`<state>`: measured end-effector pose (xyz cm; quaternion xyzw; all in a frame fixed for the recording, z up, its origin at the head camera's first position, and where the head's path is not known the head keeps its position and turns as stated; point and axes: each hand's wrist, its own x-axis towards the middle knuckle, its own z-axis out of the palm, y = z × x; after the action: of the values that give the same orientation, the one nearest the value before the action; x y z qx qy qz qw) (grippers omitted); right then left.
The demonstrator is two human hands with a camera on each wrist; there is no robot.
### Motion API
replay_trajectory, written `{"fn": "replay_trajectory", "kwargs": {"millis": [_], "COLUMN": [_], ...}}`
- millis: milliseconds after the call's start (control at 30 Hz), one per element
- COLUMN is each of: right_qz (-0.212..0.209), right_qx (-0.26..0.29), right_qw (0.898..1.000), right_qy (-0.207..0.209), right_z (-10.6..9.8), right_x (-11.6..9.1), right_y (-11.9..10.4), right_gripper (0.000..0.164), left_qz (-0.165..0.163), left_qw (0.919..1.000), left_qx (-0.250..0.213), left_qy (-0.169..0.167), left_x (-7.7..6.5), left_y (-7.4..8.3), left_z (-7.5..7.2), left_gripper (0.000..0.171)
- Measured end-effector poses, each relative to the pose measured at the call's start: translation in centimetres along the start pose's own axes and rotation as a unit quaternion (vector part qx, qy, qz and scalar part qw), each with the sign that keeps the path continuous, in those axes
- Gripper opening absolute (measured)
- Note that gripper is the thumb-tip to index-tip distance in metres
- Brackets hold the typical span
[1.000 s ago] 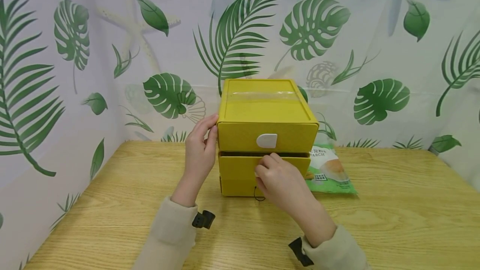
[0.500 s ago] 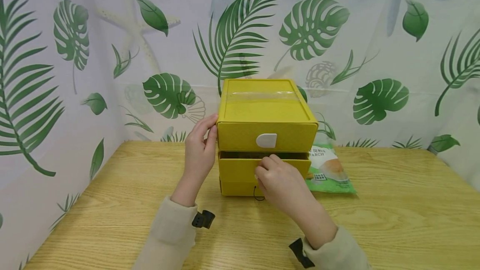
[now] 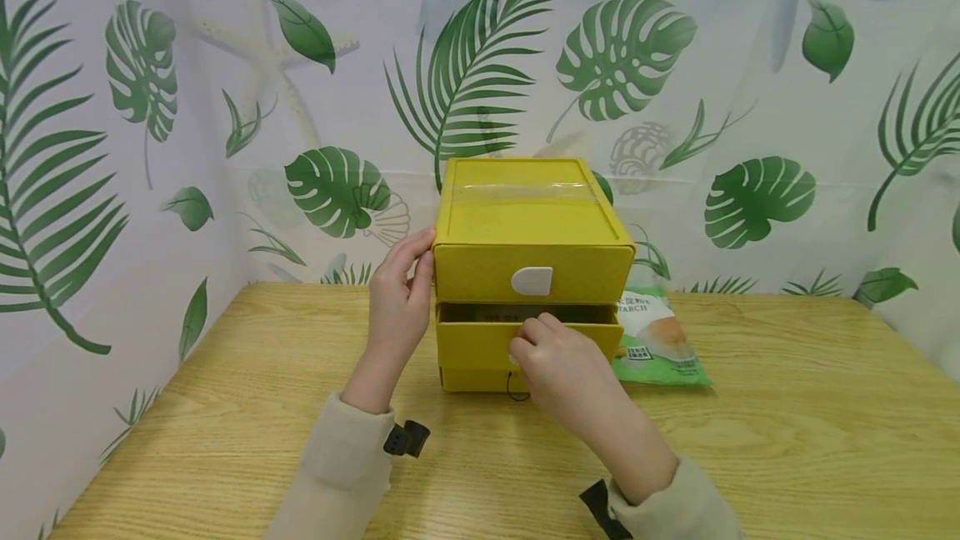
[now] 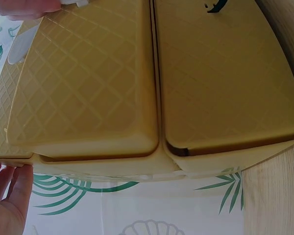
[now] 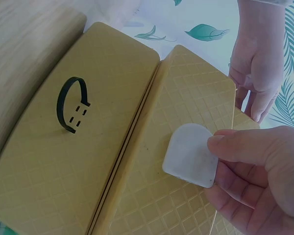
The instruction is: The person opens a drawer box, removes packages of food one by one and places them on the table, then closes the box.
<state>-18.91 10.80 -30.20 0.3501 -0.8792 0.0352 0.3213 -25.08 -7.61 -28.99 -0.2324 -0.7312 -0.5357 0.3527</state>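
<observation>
A yellow drawer box (image 3: 532,219) stands on the table. My left hand (image 3: 400,302) rests its fingers against the box's left side, near the top front edge. My right hand (image 3: 566,369) pinches the white tab (image 5: 188,154) on the front of the middle drawer (image 3: 472,344) between thumb and fingers. This drawer is partly pulled out, and its dark interior shows along the top, with something greyish-green inside. The top drawer (image 3: 465,275), with its own white tab, is closed. Below, the bottom drawer (image 5: 44,161) has a black loop handle (image 5: 63,105).
A green and white bag of starch (image 3: 660,340) lies against the box's right side. Clear tape (image 3: 525,190) crosses the box's top. Behind the wooden table (image 3: 300,373) hangs a white cloth (image 3: 510,132) printed with green leaves.
The middle drawer has slid farther out toward me, widening the gap above its front. My right hand has come along with it; my left hand stays at the box's side.
</observation>
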Motion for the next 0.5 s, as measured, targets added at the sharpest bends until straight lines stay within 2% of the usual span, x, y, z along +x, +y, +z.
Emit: {"fn": "replay_trajectory", "kwargs": {"millis": [500], "right_qz": [-0.009], "right_qx": [-0.009], "right_qw": [1.0], "right_qy": [0.005], "right_z": [-0.18], "right_x": [-0.18], "right_y": [-0.37], "right_gripper": [0.011], "left_qz": [0.009], "left_qw": [0.9999], "left_qx": [-0.003], "left_qy": [0.003], "left_x": [0.06], "left_y": [-0.02], "left_z": [-0.02], "left_gripper": [0.023]}}
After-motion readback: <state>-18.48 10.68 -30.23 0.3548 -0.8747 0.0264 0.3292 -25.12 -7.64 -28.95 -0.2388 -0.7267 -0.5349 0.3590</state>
